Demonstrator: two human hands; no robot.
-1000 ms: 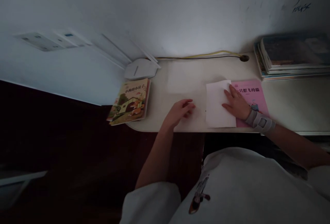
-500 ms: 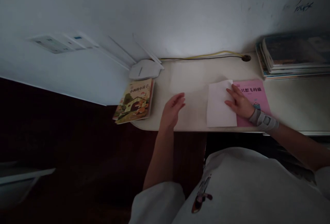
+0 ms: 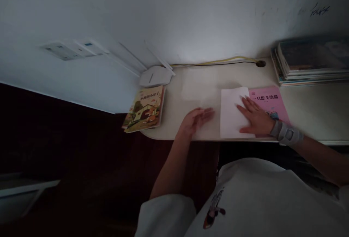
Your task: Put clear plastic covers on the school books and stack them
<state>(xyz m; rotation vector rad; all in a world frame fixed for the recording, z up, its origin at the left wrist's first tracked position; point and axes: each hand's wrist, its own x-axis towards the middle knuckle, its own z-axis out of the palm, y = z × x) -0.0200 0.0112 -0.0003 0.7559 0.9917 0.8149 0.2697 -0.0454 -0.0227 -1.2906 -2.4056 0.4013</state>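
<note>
A thin book lies open near the desk's front edge. Its left side is a blank white page [image 3: 233, 115], and its right side is a pink page [image 3: 276, 102] with Chinese lettering and a small picture. Across the fold, my right hand [image 3: 256, 117] rests flat with fingers spread, covering part of both sides; a grey band [image 3: 287, 132] is round that wrist. My left hand [image 3: 195, 120] is to the left of the white page, apart from it. Its fingers are loosely apart and somewhat blurred, with nothing held.
Picture books [image 3: 147, 109] are stacked at the desk's left end, in front of a white router [image 3: 155, 76] with antennas. A yellow cable [image 3: 231, 58] runs along the wall to a round hole [image 3: 261, 63]. A taller pile of books [image 3: 313, 58] stands at the back right.
My left hand has moved right and nearer the desk's front edge, toward the white page. My right hand has slid slightly down and right, its fingers spreading flatter over the fold.
</note>
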